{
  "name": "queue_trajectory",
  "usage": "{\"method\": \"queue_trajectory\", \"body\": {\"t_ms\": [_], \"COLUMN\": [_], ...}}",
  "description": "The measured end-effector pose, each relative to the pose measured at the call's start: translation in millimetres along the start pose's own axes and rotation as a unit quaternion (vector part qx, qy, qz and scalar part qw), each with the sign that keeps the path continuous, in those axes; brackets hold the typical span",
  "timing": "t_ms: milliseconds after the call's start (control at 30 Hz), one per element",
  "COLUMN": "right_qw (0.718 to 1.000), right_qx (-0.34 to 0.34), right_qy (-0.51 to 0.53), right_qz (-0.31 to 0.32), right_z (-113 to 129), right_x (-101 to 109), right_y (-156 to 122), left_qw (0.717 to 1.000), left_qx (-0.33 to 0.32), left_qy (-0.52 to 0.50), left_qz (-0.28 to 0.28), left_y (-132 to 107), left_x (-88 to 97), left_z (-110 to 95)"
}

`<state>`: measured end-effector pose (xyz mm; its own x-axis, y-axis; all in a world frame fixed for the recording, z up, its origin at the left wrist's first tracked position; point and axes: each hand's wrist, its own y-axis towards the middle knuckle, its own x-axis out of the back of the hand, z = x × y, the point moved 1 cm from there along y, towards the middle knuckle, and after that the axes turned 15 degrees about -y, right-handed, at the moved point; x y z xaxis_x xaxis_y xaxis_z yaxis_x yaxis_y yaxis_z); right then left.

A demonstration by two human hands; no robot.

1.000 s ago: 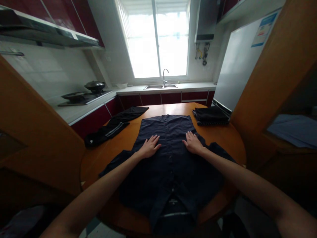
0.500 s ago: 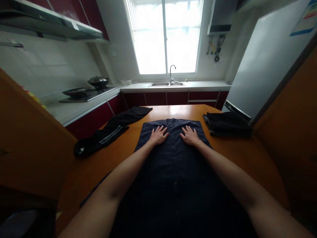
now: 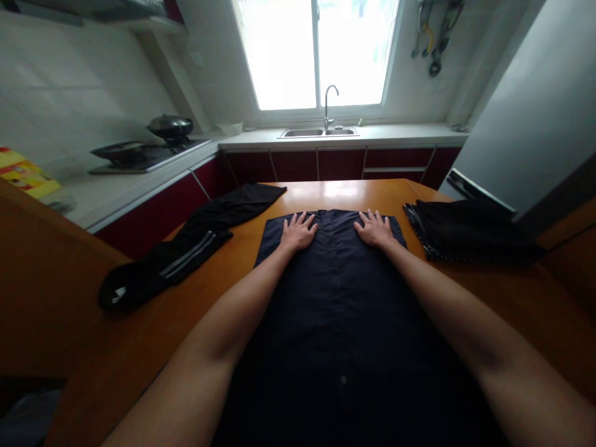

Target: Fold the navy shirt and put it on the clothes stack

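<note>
A dark navy shirt (image 3: 335, 292) with a buttoned front lies spread flat on the orange wooden table (image 3: 344, 191). Near its far left corner, my left hand (image 3: 298, 232) rests palm down with fingers spread. My right hand (image 3: 375, 230) presses flat on the far right part of the cloth, fingers apart. Neither hand grips anything. The front placket runs down the middle between them, and one light button shows close to me. My forearms cover parts of both side edges.
To the left lies a black garment (image 3: 186, 248) with pale stripes. A folded black stack of cloth (image 3: 470, 230) sits at the right, near the fridge (image 3: 531, 105). Beyond the table are a sink (image 3: 302, 132), a lidded wok (image 3: 170, 126) and a flat pan (image 3: 118, 152).
My hands have slid outward and toward the far edge of the shirt, the right one most clearly. The cloth looks smoother there. The view has tilted down and come closer.
</note>
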<state>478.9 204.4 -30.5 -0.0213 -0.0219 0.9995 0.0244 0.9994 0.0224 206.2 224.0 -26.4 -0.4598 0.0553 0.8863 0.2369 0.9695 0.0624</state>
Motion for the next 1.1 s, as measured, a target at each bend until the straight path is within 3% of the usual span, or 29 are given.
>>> {"method": "queue_trajectory", "body": {"t_ms": [67,133,267,333,400,500,600,700,800,900,967,1033,1100], "right_qw": [1.000,0.999,0.988,0.983,0.984,0.990,0.997,0.999,0.996,0.986,0.978,0.986,0.997], "right_qx": [-0.022,-0.028,0.138,0.182,0.177,0.140,0.076,0.000,-0.004,0.140,0.196,0.161,0.073], "right_qy": [0.001,-0.001,-0.005,0.006,0.014,0.010,-0.003,-0.008,-0.011,-0.003,-0.003,-0.013,-0.027], "right_qz": [-0.005,-0.035,-0.069,-0.030,-0.004,0.002,0.002,-0.035,-0.089,-0.085,-0.072,-0.049,-0.019], "right_z": [-4,6,61,86,95,73,22,-14,-6,24,29,11,-19], "right_x": [3,7,11,9,6,4,6,11,10,1,-4,-5,0], "right_y": [1,-5,-26,-33,-31,-14,4,1,-30,-68,-80,-74,-57], "left_qw": [1.000,0.998,0.984,0.983,0.984,0.985,0.985,0.985,0.985,0.985,0.985,0.985,0.985], "left_qx": [-0.006,-0.056,-0.169,-0.158,-0.142,-0.135,-0.133,-0.134,-0.136,-0.138,-0.136,-0.134,-0.134], "left_qy": [0.003,0.009,0.026,0.036,0.044,0.047,0.047,0.048,0.052,0.056,0.054,0.051,0.050], "left_qz": [-0.011,-0.018,0.056,0.091,0.102,0.100,0.100,0.098,0.094,0.090,0.090,0.093,0.094], "left_y": [-2,-5,-8,-6,-3,-2,-4,-7,-8,-7,-5,-4,-3], "left_x": [2.3,3.6,3.9,4.1,4.4,5.2,7.2,9.8,11.0,10.2,9.3,8.7,8.5], "left_z": [2,-2,-9,-9,-8,-8,-11,-14,-15,-14,-13,-12,-11]}}
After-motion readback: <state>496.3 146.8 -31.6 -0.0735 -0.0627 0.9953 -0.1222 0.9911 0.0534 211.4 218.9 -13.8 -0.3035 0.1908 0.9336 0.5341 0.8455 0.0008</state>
